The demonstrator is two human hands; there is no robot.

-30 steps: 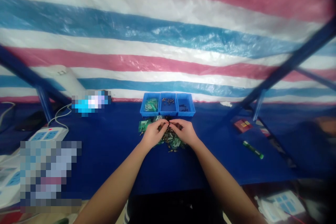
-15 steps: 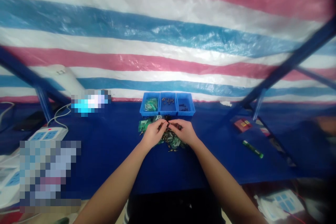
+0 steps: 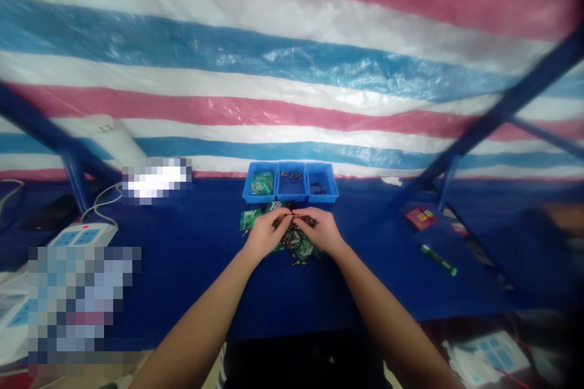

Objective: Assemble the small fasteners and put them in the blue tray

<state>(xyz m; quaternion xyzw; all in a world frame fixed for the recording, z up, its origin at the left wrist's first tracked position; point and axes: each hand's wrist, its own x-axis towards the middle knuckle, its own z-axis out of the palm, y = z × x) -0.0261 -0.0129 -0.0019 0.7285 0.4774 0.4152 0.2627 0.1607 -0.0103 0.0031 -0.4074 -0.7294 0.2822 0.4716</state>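
My left hand point(image 3: 269, 232) and my right hand point(image 3: 320, 231) meet fingertip to fingertip over a mixed pile point(image 3: 301, 246) of small green boards and brass-coloured metal parts. Both are pinched closed around something too small to make out between them. Part of the pile is hidden under my fingers. Just left of my left hand lie green circuit boards point(image 3: 249, 219). Behind the pile stand three joined blue bins: the left bin point(image 3: 261, 199) contains green boards, the middle bin point(image 3: 292, 198) small brass-coloured parts, and the right bin point(image 3: 323, 198) a few dark pieces.
A blue cloth point(image 3: 191, 255) covers the table. At right lie a red box point(image 3: 420, 217) and a green stick-shaped packet point(image 3: 438, 259). A white power strip point(image 3: 84, 234) with a cable is at left. Blue frame bars point(image 3: 474, 124) slant at both sides before a striped sheet.
The camera view has shifted very slightly. Both hands keep the same pinched position over the pile, and nothing else visibly moves.
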